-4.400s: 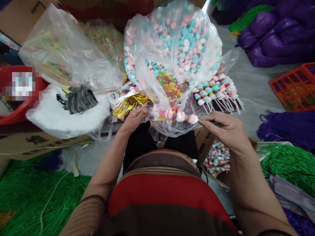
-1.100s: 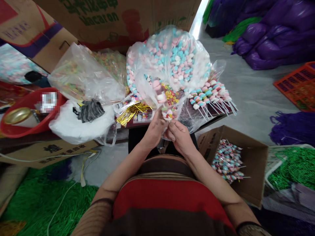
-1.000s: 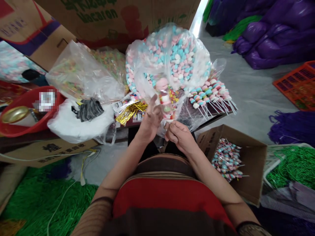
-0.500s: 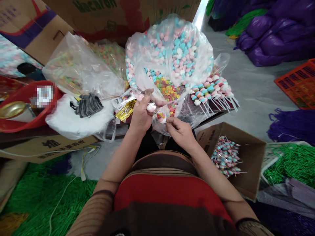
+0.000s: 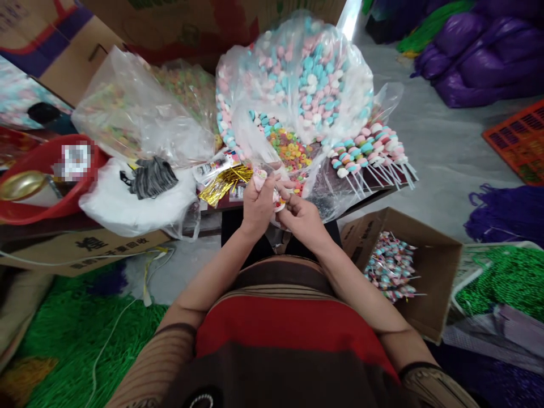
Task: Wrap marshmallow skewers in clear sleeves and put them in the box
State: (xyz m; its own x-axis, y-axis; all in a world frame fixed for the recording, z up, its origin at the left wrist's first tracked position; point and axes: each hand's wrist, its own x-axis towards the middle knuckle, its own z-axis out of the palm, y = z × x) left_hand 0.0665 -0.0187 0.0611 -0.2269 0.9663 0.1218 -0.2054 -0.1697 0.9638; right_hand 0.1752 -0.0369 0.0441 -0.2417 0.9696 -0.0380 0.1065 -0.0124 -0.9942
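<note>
My left hand (image 5: 257, 208) is closed around a wrapped candy skewer (image 5: 260, 179), whose pink-and-white end pokes out above the fingers. At its lower end, my right hand (image 5: 302, 220) pinches the wrapper, the two hands nearly touching. The fingers hide most of the candy and any stick. Just left of my left hand lie gold twist ties (image 5: 223, 186) and printed plastic wrappers (image 5: 216, 165). Beyond my hands are ring gummies (image 5: 291, 152) in clear plastic and a big bag of pink, blue and white marshmallows (image 5: 314, 73).
Bare marshmallow skewers (image 5: 374, 148) lie at the table's right end. A cardboard box (image 5: 433, 283) below holds wrapped skewers (image 5: 391, 266). Leftward are a white bundle (image 5: 110, 198) with a striped dark cloth (image 5: 153, 178), a red basin (image 5: 46, 212) and a bag of gummies (image 5: 140, 119).
My left hand has moved right and slightly down, closing over the candy skewer beside my right hand. More of the gold ties shows now. The view has shifted slightly.
</note>
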